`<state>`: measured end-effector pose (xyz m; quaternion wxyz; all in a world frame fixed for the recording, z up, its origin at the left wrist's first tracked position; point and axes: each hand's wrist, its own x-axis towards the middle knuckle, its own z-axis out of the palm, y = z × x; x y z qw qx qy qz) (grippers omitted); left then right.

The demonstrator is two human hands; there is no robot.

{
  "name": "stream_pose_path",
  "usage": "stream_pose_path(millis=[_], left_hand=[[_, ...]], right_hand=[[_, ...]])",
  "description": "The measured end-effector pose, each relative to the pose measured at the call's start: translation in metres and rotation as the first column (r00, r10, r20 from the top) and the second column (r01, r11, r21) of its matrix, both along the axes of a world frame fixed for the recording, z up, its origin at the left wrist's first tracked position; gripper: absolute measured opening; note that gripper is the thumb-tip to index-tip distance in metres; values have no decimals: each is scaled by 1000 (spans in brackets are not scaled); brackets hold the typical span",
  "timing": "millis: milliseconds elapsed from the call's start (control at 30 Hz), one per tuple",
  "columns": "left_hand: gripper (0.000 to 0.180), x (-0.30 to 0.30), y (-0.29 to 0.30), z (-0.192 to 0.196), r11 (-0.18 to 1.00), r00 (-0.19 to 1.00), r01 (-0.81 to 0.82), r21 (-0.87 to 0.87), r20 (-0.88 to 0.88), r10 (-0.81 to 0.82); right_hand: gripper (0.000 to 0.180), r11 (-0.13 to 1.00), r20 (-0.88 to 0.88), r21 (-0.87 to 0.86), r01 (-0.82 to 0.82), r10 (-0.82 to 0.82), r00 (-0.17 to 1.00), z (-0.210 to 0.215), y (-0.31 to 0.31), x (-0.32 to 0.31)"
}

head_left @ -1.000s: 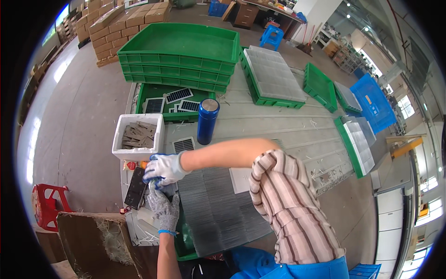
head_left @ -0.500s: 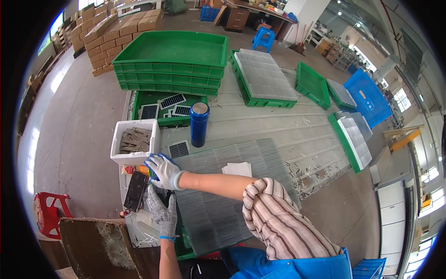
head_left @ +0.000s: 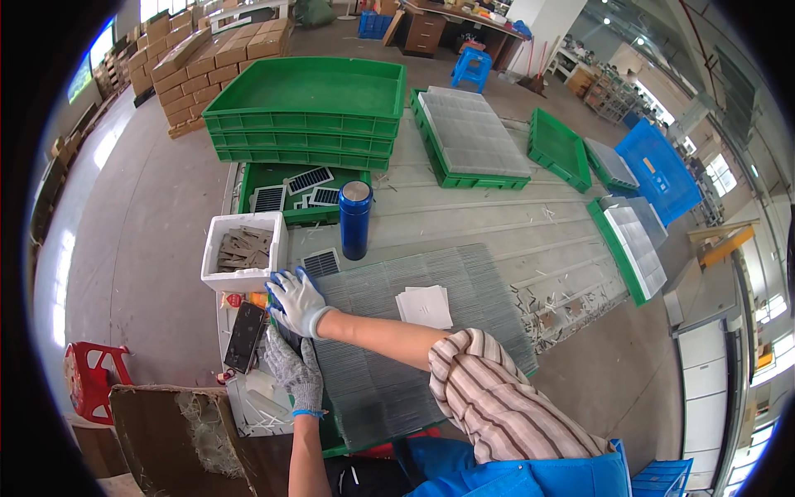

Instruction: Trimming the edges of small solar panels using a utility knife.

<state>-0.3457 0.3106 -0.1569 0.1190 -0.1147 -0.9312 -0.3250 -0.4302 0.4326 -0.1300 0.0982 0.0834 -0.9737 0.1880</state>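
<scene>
Factory floor spreads around our low work table (head_left: 497,224), green trays (head_left: 306,99) stacked at its far edge. Our right hand (head_left: 296,300) and left hand (head_left: 291,369), both gloved, meet at the grey ribbed sheet's (head_left: 414,348) left edge; whether they pinch it, we cannot tell. Blue flask (head_left: 355,219) and white box (head_left: 246,250) crowd that corner, while rightward lies open

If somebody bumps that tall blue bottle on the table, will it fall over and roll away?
Probably it would tip fairly easily: the blue bottle stands upright, tall and narrow on a small base. Once down, its round body would likely roll, perhaps until it met the white foam box or the green tray beside it. It looks rigid and smooth, so maybe slippery; its weight cannot be told.
</scene>
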Motion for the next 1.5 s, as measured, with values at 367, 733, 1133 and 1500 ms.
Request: stream_pose_path(millis=[367, 733, 1133, 1500], left_hand=[[69, 2, -10, -20, 999, 998, -11, -42, -68, 8], [60, 10, 4, 8, 998, 992, 47, -33, -115, -51], [63, 13, -3, 3, 992, 991, 12, -126, -127, -28], [69, 10, -6, 3, 976, 992, 42, -213, -108, -66]], right_hand=[[64, 998, -10, 8, -58, 58, 998, 5, -19, 21], [55, 994, 66, 23, 107, -109, 992, 3, -6, 1], [50, 995, -12, -79, -56, 55, 998, -4, 14, 5], [44, 995, -57, -74, 60, -64, 996, -4, 4, 6]])
